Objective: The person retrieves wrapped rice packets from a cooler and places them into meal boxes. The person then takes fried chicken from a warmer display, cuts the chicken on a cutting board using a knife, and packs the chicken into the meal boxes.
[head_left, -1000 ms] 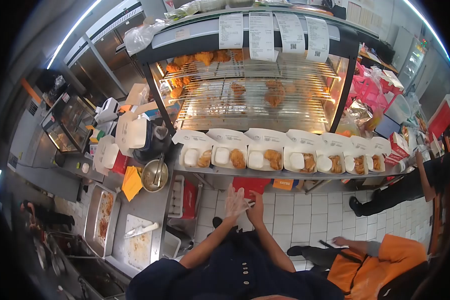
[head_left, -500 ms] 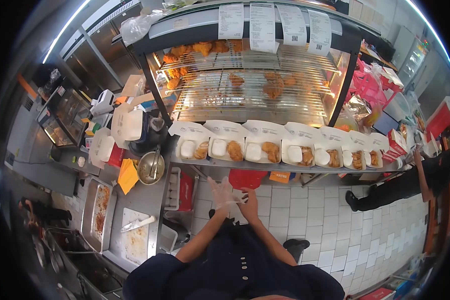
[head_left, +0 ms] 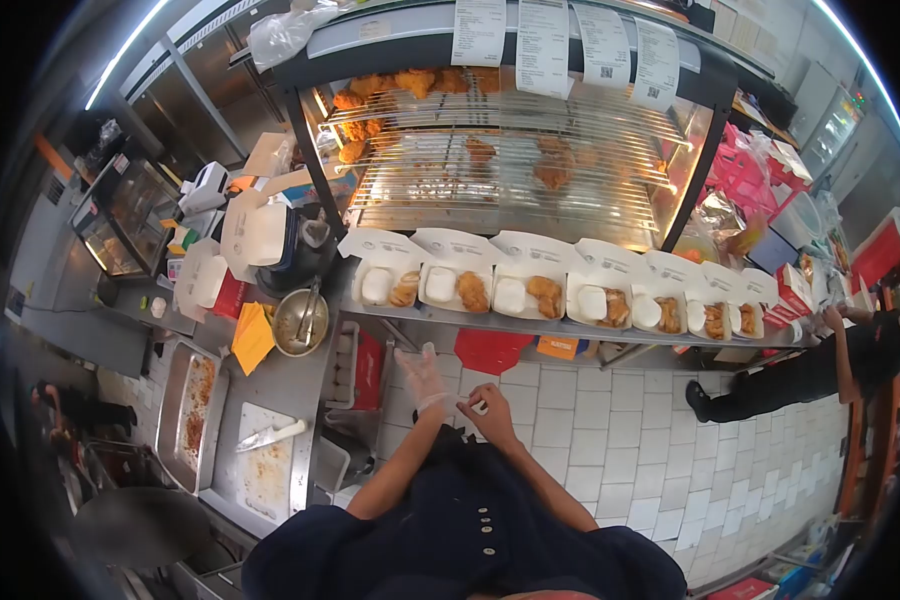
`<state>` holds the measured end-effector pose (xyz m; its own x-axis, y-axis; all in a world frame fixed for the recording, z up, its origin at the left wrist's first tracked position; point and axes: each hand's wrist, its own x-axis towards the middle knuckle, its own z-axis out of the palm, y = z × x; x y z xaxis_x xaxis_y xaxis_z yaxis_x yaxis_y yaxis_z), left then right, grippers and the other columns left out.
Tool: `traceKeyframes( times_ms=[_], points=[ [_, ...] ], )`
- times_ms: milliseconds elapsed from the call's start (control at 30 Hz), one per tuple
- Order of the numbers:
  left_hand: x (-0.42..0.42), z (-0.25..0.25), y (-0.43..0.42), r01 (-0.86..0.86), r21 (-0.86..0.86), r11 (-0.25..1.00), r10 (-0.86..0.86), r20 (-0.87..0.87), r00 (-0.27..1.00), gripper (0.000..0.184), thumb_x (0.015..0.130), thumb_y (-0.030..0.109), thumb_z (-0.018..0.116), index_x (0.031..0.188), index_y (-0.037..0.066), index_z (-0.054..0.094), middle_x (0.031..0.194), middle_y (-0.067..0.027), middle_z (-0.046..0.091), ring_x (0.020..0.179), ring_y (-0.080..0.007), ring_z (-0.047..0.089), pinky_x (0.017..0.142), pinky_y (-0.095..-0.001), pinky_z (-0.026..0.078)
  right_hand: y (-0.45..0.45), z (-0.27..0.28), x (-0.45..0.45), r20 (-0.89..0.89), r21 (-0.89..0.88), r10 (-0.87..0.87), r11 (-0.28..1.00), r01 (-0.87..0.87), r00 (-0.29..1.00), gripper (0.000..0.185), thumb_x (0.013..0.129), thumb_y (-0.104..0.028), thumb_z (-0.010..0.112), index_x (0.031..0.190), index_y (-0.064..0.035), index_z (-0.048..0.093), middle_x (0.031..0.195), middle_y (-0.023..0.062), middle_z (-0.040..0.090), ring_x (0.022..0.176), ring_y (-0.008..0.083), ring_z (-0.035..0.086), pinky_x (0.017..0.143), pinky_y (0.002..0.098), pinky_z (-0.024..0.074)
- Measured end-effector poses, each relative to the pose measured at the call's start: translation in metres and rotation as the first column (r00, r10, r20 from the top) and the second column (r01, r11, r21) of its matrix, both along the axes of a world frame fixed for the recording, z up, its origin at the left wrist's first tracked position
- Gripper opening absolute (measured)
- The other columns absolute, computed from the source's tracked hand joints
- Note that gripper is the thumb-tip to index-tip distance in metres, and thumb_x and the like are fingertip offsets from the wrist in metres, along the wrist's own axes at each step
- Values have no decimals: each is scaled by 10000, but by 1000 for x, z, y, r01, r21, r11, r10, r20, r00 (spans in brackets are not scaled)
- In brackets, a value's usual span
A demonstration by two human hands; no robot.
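Observation:
A clear plastic glove point(head_left: 431, 393) covers my left hand point(head_left: 422, 376), which is raised with its fingers spread, in front of the counter. Just to its right, my bare right hand point(head_left: 488, 413) has its fingers curled in a pinch close to the glove's cuff. Whether the cuff is between those fingertips is too small to tell. Beyond both hands, a row of open white boxes point(head_left: 518, 260) lines the counter edge point(head_left: 440, 327). Each box holds a white rounded portion point(head_left: 511, 295) beside a piece of fried chicken point(head_left: 545, 297).
Behind the boxes stands a heated display case point(head_left: 420, 215) with fried chicken on racks. At left are a metal bowl point(head_left: 288, 330) with tongs, a knife point(head_left: 270, 436) on a white board point(head_left: 267, 480), and a metal tray point(head_left: 175, 400). Another person point(head_left: 810, 365) stands at right.
My hands have drawn slightly apart. The gloved left hand has shifted left with its fingers more spread, and my right hand has moved slightly down and left, its fingers curling.

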<state>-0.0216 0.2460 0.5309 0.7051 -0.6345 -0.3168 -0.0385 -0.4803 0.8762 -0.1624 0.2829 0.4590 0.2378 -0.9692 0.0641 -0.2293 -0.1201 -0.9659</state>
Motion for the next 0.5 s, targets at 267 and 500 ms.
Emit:
traceKeyframes(
  times_ms=[267,500],
  points=[
    [40,-120,-10,61,-34,998,-44,378,925,615,1021,338,520,1565,165,293,1377,-251,549,1238,-420,583,1028,-439,473,1,-27,-11,52,-19,20,1000,-19,998,250,804,-141,825,799,-50,592,955,84,641,853,193,620,713,318,502],
    [29,-82,-1,83,142,986,-120,283,952,554,1020,526,445,1459,191,496,1560,-203,386,1305,-399,516,1063,-454,409,16,-9,-21,98,198,63,977,-82,993,228,832,-172,816,904,-61,630,909,36,645,815,125,602,716,284,488]
  ],
)
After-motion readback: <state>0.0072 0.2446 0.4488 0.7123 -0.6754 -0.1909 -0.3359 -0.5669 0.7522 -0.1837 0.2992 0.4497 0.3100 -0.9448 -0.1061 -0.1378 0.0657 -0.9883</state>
